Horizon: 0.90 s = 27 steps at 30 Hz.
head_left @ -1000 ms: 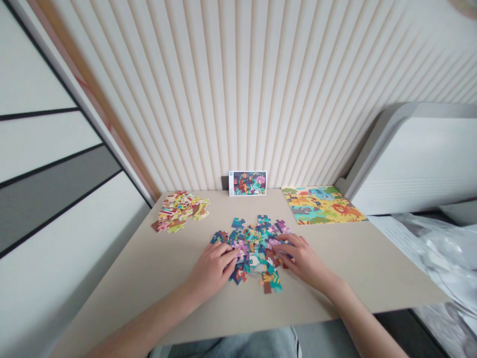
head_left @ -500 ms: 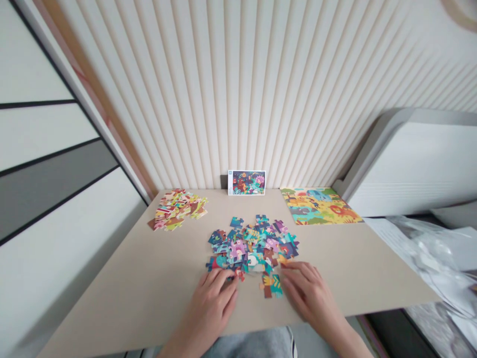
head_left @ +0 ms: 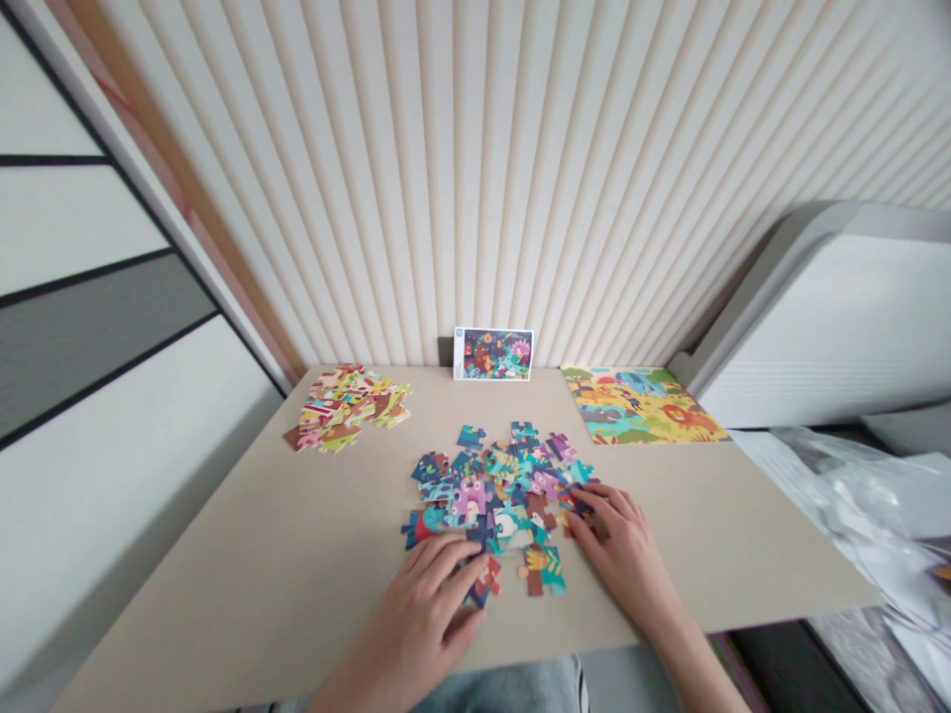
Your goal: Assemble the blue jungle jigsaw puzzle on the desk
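My left hand (head_left: 423, 604) lies over the near left edge of a loose heap of puzzle pieces (head_left: 512, 470), its fingers stretched out and apart. Beneath its fingertips is a red and navy puzzle piece (head_left: 488, 576), partly hidden. On the heap's right edge, the thumb and fingers of my right hand (head_left: 624, 545) close about a dark puzzle piece (head_left: 578, 505) with red and orange on it, partly covered. Between my hands lies a joined brown, yellow and teal section (head_left: 544, 571), touched by neither hand.
A picture card (head_left: 496, 355) stands upright against the ribbed wall. At the back left of the table (head_left: 297, 555) is another heap of pieces (head_left: 349, 406), in red and green. A yellow animal puzzle (head_left: 646, 406) lies flat at the back right. Clear plastic wrapping (head_left: 854, 495) sits beyond the table's right edge.
My right hand has moved up and away from the joined section to a piece at the heap's right edge. Under my left hand, more of the red and navy piece now shows.
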Each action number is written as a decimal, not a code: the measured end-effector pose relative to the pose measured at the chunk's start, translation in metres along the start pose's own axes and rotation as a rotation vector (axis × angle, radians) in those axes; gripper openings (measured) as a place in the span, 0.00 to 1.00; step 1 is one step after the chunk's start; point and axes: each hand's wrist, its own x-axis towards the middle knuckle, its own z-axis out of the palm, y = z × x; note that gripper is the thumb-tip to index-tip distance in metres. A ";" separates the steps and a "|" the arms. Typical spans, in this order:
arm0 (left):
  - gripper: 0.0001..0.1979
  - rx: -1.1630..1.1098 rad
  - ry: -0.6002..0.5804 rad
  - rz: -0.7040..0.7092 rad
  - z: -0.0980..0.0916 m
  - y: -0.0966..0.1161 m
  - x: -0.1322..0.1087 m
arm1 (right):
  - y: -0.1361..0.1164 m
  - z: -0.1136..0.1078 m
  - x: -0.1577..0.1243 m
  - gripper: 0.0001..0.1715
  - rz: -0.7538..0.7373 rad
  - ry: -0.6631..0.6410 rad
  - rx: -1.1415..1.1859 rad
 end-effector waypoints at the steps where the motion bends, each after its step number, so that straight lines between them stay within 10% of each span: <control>1: 0.26 0.004 0.014 -0.025 0.002 -0.001 0.000 | 0.000 -0.001 0.000 0.18 0.001 -0.002 0.018; 14: 0.36 0.028 0.027 -0.136 0.001 0.001 0.000 | -0.009 -0.007 -0.002 0.20 0.012 -0.068 0.137; 27: 0.14 -0.098 0.160 -0.142 0.009 -0.003 -0.004 | -0.003 -0.003 -0.004 0.26 0.038 -0.026 0.082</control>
